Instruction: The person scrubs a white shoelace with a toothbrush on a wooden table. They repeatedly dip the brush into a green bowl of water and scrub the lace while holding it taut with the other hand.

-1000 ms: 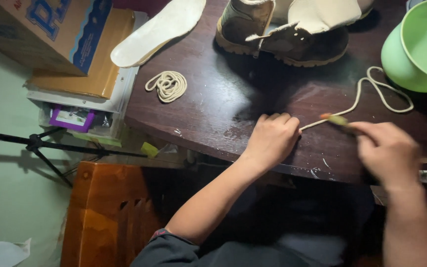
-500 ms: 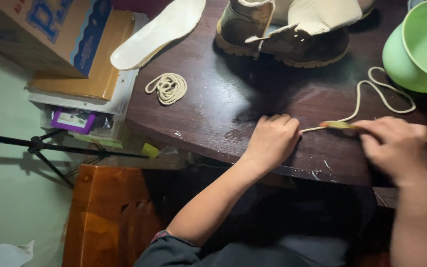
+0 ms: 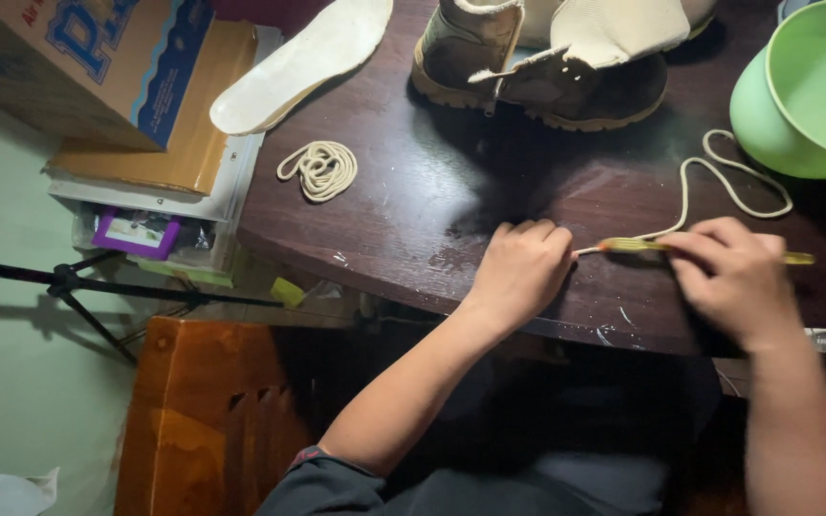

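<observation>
Your right hand [image 3: 733, 277] has slid the thin yellow-handled brush [image 3: 642, 247] further left along the cream shoelace [image 3: 690, 191] than a second ago, so more lace has been gone over. Left hand [image 3: 523, 268] is curled, pinning the lace end to the dark wooden table [image 3: 413, 210]. Second coiled lace [image 3: 320, 169], brown boot [image 3: 547, 67], green plastic basin [image 3: 805, 96] sit around; pale green wall [image 3: 2, 363] left.
</observation>
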